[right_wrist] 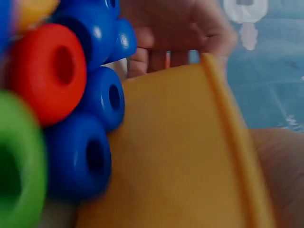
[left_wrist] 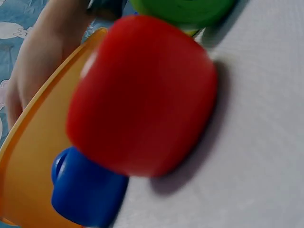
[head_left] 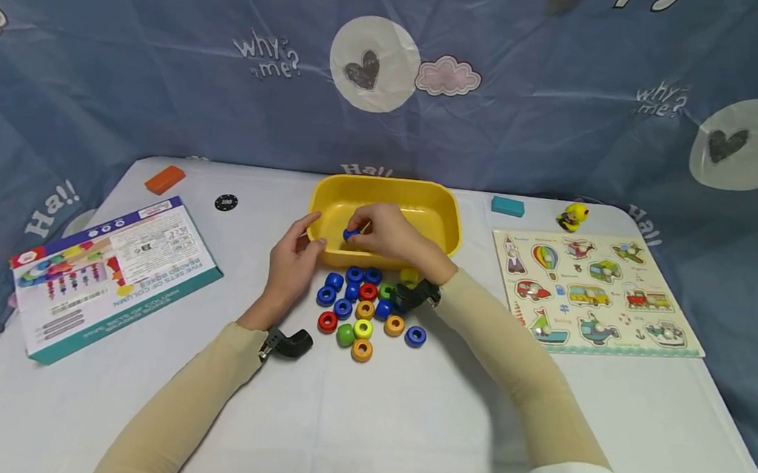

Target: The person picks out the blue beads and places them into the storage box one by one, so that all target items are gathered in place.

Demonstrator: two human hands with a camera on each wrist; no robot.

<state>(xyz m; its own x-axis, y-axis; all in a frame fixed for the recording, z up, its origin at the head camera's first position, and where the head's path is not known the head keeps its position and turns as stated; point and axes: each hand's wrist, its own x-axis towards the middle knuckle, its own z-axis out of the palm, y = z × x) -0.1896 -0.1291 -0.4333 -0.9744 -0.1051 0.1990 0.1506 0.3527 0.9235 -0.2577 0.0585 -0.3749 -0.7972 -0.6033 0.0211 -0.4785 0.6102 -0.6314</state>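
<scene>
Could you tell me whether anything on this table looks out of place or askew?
Nothing is spilled or damaged. The game box lies askew with its print upside down, and the beads sit loose outside the yellow tub.

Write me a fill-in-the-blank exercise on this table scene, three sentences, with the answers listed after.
1. The right hand pinches a ____ bead over the tub.
2. The tub behind the pile of beads is ____ in colour.
3. The left hand rests at the tub's near-____ corner.

Missing words: blue; yellow; left
</scene>
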